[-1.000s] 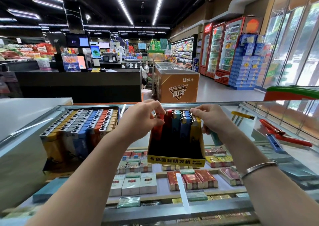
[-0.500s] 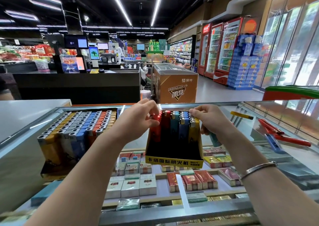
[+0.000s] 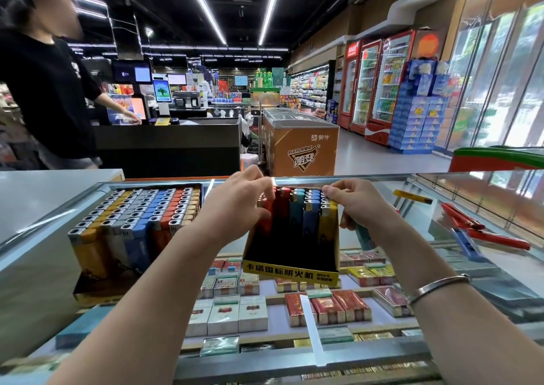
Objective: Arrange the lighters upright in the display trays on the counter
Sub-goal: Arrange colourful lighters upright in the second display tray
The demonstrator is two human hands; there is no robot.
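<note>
Head view: both hands, left hand (image 3: 235,205) and right hand (image 3: 357,205), pinch lighters (image 3: 297,208) in tray (image 3: 290,270); light, slick, tippy; grip metal tops.

Upper left of the frame, a person in a black T-shirt (image 3: 44,90) stands at a checkout counter (image 3: 167,146). At centre sits a gold freezer chest (image 3: 303,149); red drinks coolers (image 3: 379,84) line the right wall. Cigarette packs (image 3: 229,317) fill the lower foreground.

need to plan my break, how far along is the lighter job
Done: full left display tray. In hand: left hand and right hand set lighters upright at the back of the yellow-fronted cardboard tray, its front rows unfilled. Left: loose red lighters, blue lighter, yellow lighter on the glass.
</note>
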